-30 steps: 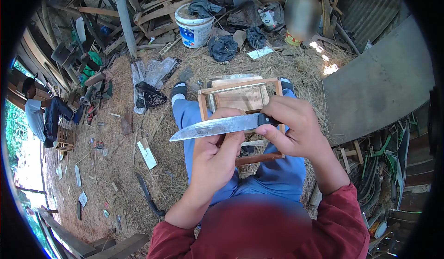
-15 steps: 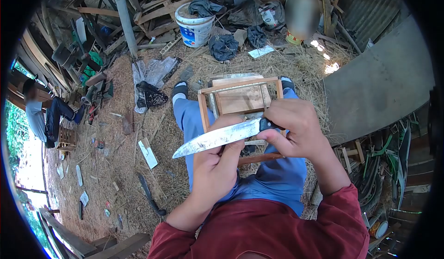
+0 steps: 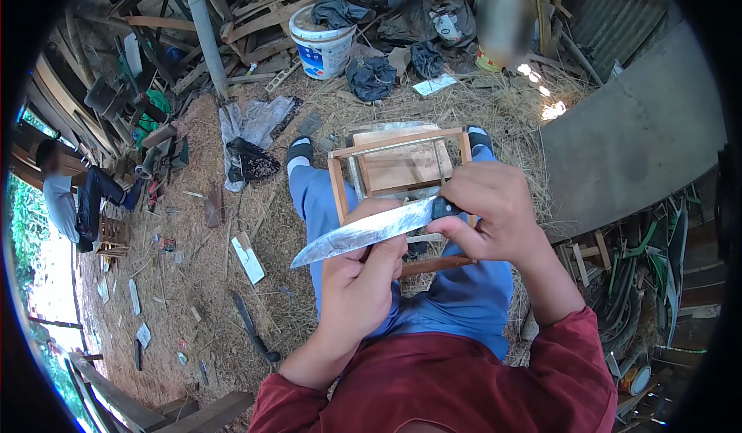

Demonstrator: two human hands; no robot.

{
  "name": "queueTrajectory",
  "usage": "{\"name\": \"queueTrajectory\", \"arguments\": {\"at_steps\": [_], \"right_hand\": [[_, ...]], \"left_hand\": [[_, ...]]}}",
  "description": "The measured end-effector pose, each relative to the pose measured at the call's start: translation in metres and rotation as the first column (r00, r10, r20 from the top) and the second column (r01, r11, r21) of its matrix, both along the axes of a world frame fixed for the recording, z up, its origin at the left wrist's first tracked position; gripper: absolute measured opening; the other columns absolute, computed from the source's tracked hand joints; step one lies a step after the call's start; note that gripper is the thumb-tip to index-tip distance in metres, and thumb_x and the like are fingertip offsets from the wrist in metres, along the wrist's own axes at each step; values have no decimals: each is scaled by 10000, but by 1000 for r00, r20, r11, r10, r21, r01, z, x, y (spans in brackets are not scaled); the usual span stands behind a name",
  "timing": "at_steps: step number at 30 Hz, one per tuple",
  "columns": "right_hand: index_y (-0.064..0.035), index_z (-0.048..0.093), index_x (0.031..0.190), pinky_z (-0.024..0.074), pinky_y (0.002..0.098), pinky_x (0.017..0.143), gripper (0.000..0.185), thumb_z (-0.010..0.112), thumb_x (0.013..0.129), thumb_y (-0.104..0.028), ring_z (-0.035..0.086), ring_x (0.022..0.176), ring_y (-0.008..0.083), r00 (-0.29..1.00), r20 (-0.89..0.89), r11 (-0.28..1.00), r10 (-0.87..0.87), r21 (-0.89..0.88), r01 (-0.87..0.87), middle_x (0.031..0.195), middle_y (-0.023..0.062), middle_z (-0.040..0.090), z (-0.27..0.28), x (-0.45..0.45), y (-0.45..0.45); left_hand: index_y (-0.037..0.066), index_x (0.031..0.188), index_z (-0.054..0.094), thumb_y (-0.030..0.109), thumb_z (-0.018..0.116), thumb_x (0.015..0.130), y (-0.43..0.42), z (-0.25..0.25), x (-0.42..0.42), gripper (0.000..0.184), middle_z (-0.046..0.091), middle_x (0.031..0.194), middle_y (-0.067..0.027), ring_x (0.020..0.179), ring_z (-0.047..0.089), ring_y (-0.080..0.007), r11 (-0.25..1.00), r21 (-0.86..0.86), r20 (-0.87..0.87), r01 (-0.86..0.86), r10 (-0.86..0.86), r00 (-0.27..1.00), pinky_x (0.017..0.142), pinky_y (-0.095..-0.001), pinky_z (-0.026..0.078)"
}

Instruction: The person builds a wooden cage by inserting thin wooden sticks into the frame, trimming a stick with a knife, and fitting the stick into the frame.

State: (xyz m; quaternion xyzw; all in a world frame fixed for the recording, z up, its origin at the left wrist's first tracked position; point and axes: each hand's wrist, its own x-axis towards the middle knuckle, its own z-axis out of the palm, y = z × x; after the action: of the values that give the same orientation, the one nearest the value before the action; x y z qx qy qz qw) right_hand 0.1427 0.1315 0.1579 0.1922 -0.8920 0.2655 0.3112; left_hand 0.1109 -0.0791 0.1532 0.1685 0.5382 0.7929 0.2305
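My right hand [image 3: 487, 210] grips knife [image 3: 367, 232] | left hand [image 3: 357, 282] curled behind blade by wooden frame [image 3: 338, 186], can't tell its hold | risk: slipping grip could cut my thumb

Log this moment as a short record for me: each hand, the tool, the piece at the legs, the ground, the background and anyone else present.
Right hand: closed around the black handle of the knife
Left hand: fingers curled, partly behind the blade; whether it grips anything is hidden
Blade direction: toward picture left
Piece at legs: wooden frame, partly hidden by the hands
Ground: straw-littered; dark machete-like tool lying on it
Background: white bucket with black plastic on top
Other person: seated, far left
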Motion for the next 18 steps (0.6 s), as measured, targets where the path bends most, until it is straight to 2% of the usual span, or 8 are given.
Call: {"name": "queueTrajectory", "arguments": {"at_steps": [10, 12, 13, 16, 18], "right_hand": [[-83, 672, 800, 441, 395, 549, 346, 865, 760, -367, 605, 601, 290, 998, -44, 999, -54, 4, 54, 670, 67, 575, -10, 1, 4], [-87, 668, 793, 439, 394, 547, 346, 861, 761, -372, 605, 600, 288, 995, -46, 996, -88, 21, 89, 669, 63, 573, -11, 3, 4], [-87, 668, 793, 439, 394, 547, 346, 861, 761, -372, 605, 600, 288, 995, -45, 996, -87, 16, 87, 669, 63, 573, -12, 4, 4], [-92, 656, 776, 437, 398, 547, 352, 853, 766, -384, 605, 603, 291, 993, -58, 994, -104, 12, 105, 671, 62, 575, -17, 1, 2], [-68, 637, 768, 420, 387, 536, 342, 832, 825, -342, 590, 583, 256, 982, -106, 985, -153, 69, 161, 656, 63, 547, -20, 2, 3]], "left_hand": [[33, 1137, 591, 100, 563, 1084, -1, -4, -2, 90, 437, 716, 40, 566, 328, -41, 1000, 14, 121, 1, -3, 993, 510, -241, 267], [34, 1271, 597, 82, 587, 1079, -6, -12, -5, 199, 511, 835, 51, 658, 378, -2, 993, 104, 149, 58, -74, 986, 555, -206, 281], [34, 1271, 597, 82, 587, 1079, -6, -13, -4, 199, 511, 835, 51, 658, 378, -2, 993, 99, 150, 57, -72, 986, 555, -206, 281], [19, 1227, 598, 88, 581, 1085, -8, -13, -5, 159, 493, 804, 52, 629, 365, -5, 997, 77, 164, 29, -42, 986, 544, -207, 276], [8, 1164, 594, 112, 553, 1103, -10, -16, -6, 127, 460, 758, 58, 600, 338, -6, 995, 93, 118, 34, -45, 992, 531, -212, 267]]}}
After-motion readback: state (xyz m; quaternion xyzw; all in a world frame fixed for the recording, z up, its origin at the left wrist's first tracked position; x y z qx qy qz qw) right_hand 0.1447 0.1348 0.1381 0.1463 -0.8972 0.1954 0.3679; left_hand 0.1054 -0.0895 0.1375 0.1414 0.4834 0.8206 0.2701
